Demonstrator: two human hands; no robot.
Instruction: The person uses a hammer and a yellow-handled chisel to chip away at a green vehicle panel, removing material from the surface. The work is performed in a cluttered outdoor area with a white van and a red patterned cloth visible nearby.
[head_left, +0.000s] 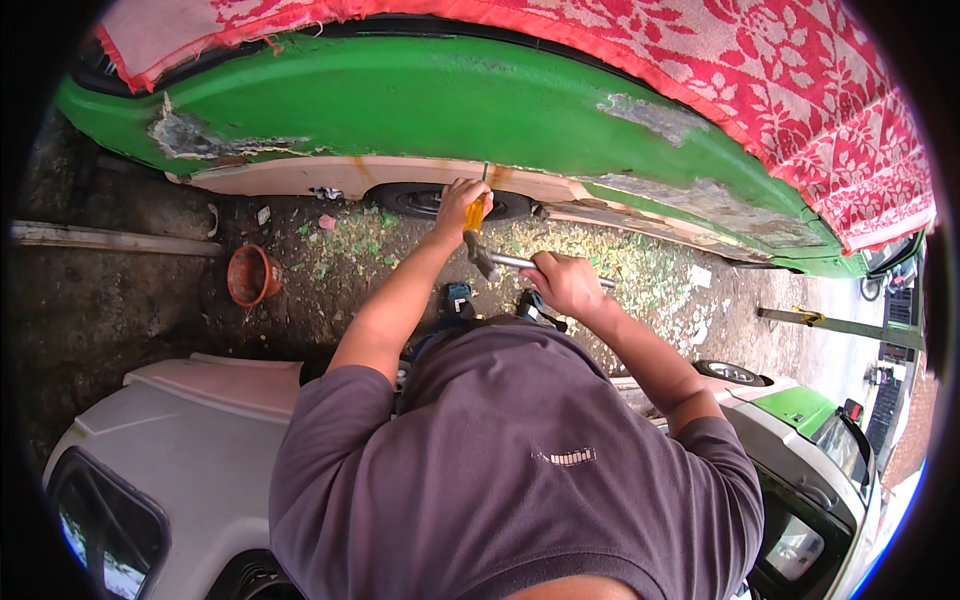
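Note:
A yellow-handled screwdriver (pixel 474 214) is gripped in my left hand (pixel 457 205). Its thin shaft points away from me, at the lower edge of a green and cream vehicle body (pixel 400 95); I cannot tell whether the tip touches it. My right hand (pixel 566 285) is wrapped round the metal shaft of a hammer (pixel 512 261). The hammer's head lies close to the butt of the yellow handle; whether they touch is unclear. Above the wheel, the panel has bare, flaked patches (pixel 655 118) and rust streaks.
A red patterned cloth (pixel 800 90) drapes over the vehicle's top. Paint flakes (pixel 640 265) litter the ground below. An orange-brown bucket (pixel 254 275) stands at the left, near a long pale bar (pixel 110 238). Behind me are a grey vehicle (pixel 180 450) and a white-green vehicle (pixel 795 408).

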